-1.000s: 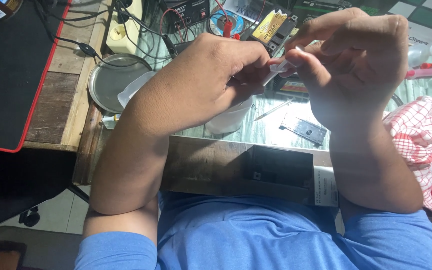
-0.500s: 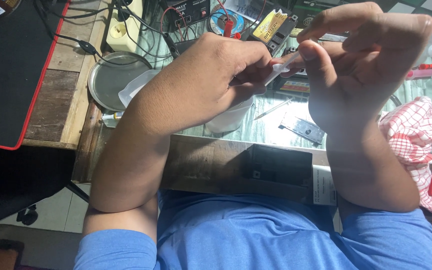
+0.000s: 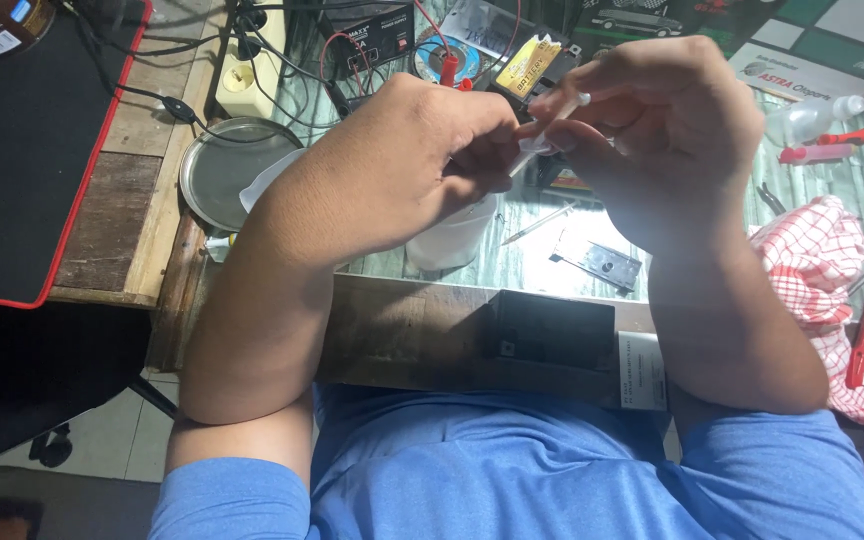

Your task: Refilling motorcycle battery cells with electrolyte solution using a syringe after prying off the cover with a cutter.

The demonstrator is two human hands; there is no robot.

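Item: small white tube (image 3: 550, 128), pinched between left hand (image 3: 422, 165) and right hand (image 3: 667, 135) above the tabletop (image 3: 402, 330); risk judged: slipping from fingertips into the clutter below.

1. The cloth (image 3: 820, 290) was red-and-white checked.
2. The mat (image 3: 22, 150) was black with a red edge.
3. The shirt (image 3: 512, 470) was plain blue.
4. The small stick (image 3: 550, 128) pinched between the fingers looked white.
5. The screwdriver (image 3: 820, 152) was red.
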